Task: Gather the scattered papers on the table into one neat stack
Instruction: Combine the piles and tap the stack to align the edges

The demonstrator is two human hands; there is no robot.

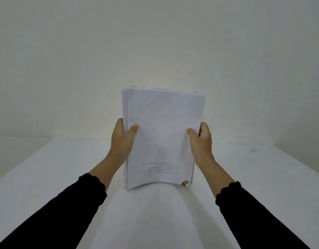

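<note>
- Closest to me: my two black sleeves [65, 209] reaching out over the plain white tabletop [47, 177]. I can't spot any loose sheets on it from here.
- My left hand [121, 139] and right hand [201, 141] are both clamped on the stack of white paper sheets [164, 123], one on each long side. My thumbs [134, 129] press the front sheet and my fingers wrap round behind.
- The stack stands upright in front of me, low over the middle of the tabletop. I honestly can't tell if the bottom edge touches the surface or hangs just above it.
- What could go wrong, I reckon: I'm only gripping around the middle, so if I loosen up to square it the inner sheets could slide out the bottom and fan across the tabletop. Squeeze too hard and the pile bows and creases.
- The bottom edge already curls toward me, so tapping it down at a tilt might crumple that corner.
- Looks-wise: a few printed lines [159, 168] sit low on the front sheet, with a small brown mark [184, 183] at its lower right corner.
- It's not flush yet. Extra edges peek out along the left side and the top.
- Behind it all, a bare pale wall [155, 42].
</note>
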